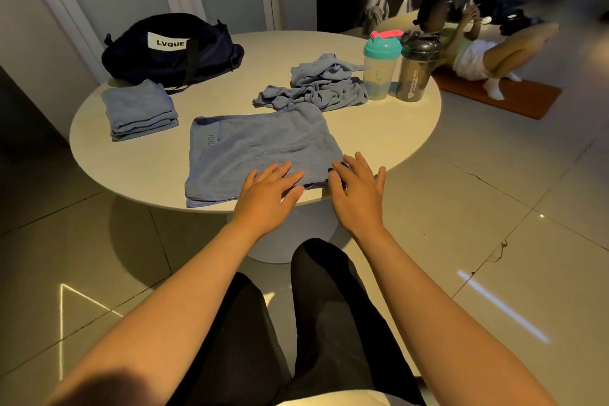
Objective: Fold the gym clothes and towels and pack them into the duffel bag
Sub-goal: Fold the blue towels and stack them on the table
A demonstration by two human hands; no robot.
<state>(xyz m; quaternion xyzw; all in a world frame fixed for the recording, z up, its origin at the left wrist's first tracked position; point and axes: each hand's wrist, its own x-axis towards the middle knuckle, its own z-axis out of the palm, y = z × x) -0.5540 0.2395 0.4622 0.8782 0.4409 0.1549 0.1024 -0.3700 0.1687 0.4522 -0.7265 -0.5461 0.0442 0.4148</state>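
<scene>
The blue towel (263, 145) lies flat at the near edge of the round bench (395, 128). The left hand (267, 195) and right hand (357, 196) rest on the towel's near side, fingers straight and spread. Folded towels (141, 112) lie at the left edge, just before the navy duffel bag (171, 51).

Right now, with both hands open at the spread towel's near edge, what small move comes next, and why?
Probably pinch the near edge with the left hand and right hand and fold it away: the spread towel lies flat, much wider than the folded stack.
</scene>
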